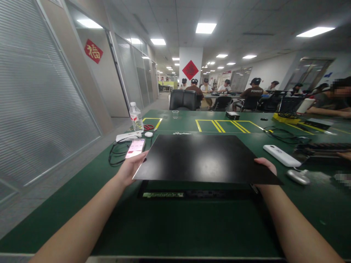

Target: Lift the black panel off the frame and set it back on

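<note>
A flat, glossy black panel [203, 159] is held level above the table between my two hands. My left hand [131, 168] grips its left edge, and my right hand [266, 171] closes on the right edge, partly hidden by the panel. Beneath it lies a dark frame [216, 194] with a green circuit board strip [163, 195] along its near side; the panel covers the rest of that frame. Close to my left hand rests a phone [135, 148] with a lit screen.
On the left stand a water bottle [136, 117], red-handled scissors [148, 127] and a black cable [111, 155]. A white power bank [282, 156] and a silver mouse-like device [298, 176] lie on the right. Farther right, a co-worker's hand touches a dark device [323, 150].
</note>
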`<state>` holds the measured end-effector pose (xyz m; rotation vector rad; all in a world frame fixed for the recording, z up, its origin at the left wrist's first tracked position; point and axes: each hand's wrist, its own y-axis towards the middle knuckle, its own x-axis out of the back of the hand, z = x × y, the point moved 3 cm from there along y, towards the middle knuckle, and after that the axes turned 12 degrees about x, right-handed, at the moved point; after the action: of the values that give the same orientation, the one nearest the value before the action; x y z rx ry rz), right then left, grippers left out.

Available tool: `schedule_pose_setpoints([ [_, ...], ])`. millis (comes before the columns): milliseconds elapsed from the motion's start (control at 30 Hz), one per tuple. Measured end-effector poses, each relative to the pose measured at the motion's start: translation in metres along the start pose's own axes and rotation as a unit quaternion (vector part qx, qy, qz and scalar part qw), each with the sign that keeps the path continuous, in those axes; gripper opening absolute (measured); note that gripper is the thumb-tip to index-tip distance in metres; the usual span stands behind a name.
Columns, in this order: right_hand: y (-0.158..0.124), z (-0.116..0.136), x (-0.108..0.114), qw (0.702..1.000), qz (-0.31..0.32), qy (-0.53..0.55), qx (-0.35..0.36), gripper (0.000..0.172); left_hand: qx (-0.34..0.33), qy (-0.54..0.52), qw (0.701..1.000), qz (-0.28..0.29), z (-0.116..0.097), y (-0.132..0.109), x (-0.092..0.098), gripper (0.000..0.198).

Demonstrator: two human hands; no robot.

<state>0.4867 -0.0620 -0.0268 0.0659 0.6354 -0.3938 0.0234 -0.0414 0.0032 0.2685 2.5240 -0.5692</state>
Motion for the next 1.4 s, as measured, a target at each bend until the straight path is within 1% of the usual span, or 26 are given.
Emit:
schedule_pose_setpoints([
  [67, -0.002, -0.004, -0.001, 0.997, -0.033, -0.026, -0.061, 0.033, -0.022, 0.006, 1.0, -0.018, -0.002, -0.001, 0.0, 0.042],
  [100, -0.003, -0.005, -0.003, 0.995, -0.031, -0.041, -0.081, 0.031, -0.033, 0.008, 0.999, -0.028, -0.004, -0.001, 0.001, 0.042],
  [200, -0.004, -0.007, -0.009, 0.99, 0.043, -0.104, -0.088, 0.024, -0.063, 0.009, 0.997, -0.049, -0.008, -0.001, 0.003, 0.039],
  [267, -0.005, -0.01, -0.012, 0.98, 0.096, -0.145, -0.097, 0.023, -0.083, 0.015, 0.995, -0.054, -0.012, -0.002, 0.003, 0.038],
  [300, -0.005, -0.011, -0.013, 0.975, 0.113, -0.159, -0.101, 0.023, -0.094, 0.017, 0.994, -0.055, -0.014, -0.003, 0.003, 0.037],
  [367, -0.005, -0.014, -0.014, 0.972, 0.124, -0.175, -0.096, 0.024, -0.114, 0.021, 0.992, -0.057, -0.018, -0.006, 0.001, 0.038],
  [500, -0.001, -0.014, -0.012, 0.978, 0.087, -0.181, -0.051, 0.028, -0.131, 0.017, 0.989, -0.072, -0.021, -0.009, -0.002, 0.036],
  [600, 0.004, -0.011, -0.008, 0.981, 0.049, -0.185, -0.033, 0.039, -0.13, 0.008, 0.989, -0.075, -0.02, -0.008, -0.002, 0.031],
  [667, 0.005, -0.009, -0.006, 0.979, 0.051, -0.194, -0.021, 0.044, -0.127, 0.007, 0.99, -0.066, -0.019, -0.006, -0.001, 0.031],
  [767, 0.005, -0.006, -0.006, 0.972, 0.085, -0.217, -0.001, 0.043, -0.139, 0.019, 0.988, -0.057, -0.019, -0.005, 0.002, 0.033],
  [867, 0.006, -0.003, -0.005, 0.966, 0.089, -0.243, 0.016, 0.041, -0.143, 0.04, 0.987, -0.057, -0.018, -0.003, 0.004, 0.039],
  [1033, 0.008, -0.002, -0.003, 0.961, 0.037, -0.271, 0.037, 0.034, -0.137, 0.068, 0.987, -0.051, -0.009, 0.005, 0.01, 0.055],
  [1100, 0.008, -0.003, -0.002, 0.954, 0.018, -0.295, 0.049, 0.033, -0.129, 0.072, 0.987, -0.06, -0.004, 0.009, 0.014, 0.06],
  [1167, 0.009, -0.005, -0.001, 0.946, 0.003, -0.318, 0.061, 0.033, -0.12, 0.074, 0.987, -0.08, 0.001, 0.011, 0.016, 0.063],
  [1300, 0.012, -0.007, 0.004, 0.941, -0.024, -0.331, 0.069, 0.032, -0.11, 0.08, 0.985, -0.107, 0.007, 0.01, 0.011, 0.065],
  [1400, 0.017, -0.006, 0.009, 0.937, -0.037, -0.34, 0.076, 0.031, -0.107, 0.084, 0.984, -0.111, 0.01, 0.006, 0.004, 0.059],
])
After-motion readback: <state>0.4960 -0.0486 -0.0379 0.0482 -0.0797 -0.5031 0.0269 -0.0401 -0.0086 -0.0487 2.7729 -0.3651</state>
